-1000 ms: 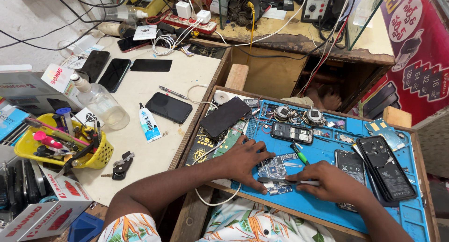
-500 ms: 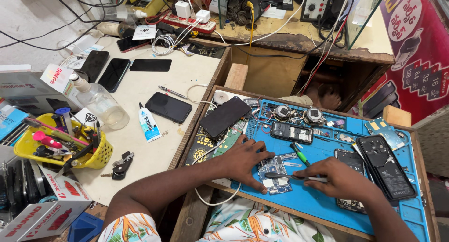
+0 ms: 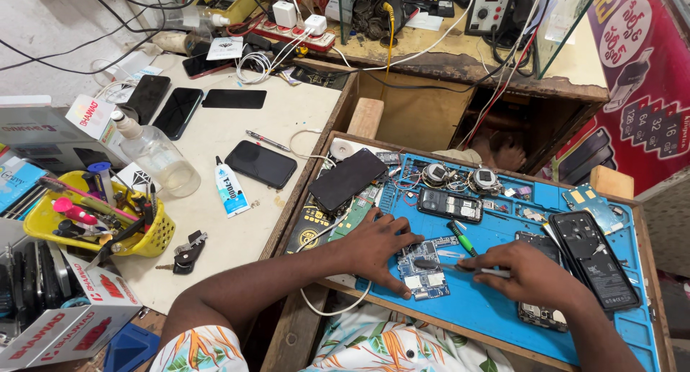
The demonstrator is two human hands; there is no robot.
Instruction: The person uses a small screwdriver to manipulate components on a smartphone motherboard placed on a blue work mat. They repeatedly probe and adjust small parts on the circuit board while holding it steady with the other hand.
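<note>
A: While both hands work low in the picture, what is the biggest thing under them?

B: A blue work mat. It covers the wooden tray from about 4 o'clock to 6 o'clock of the view. At 9 o'clock is the pale table, with a yellow basket of tools on it.

A: And what is the left hand doing?

B: The left hand lies flat with fingers spread. It presses the left side of a small blue circuit board, just below the middle of the view.

A: And the right hand?

B: The right hand is closed narrow around a thin metal tool. Its tip rests on the board, at 9 o'clock from the hand.

A: Anything smaller near them?

B: At 12 o'clock from the board lies 1 opened phone, and a green-handled screwdriver lies between them.
</note>
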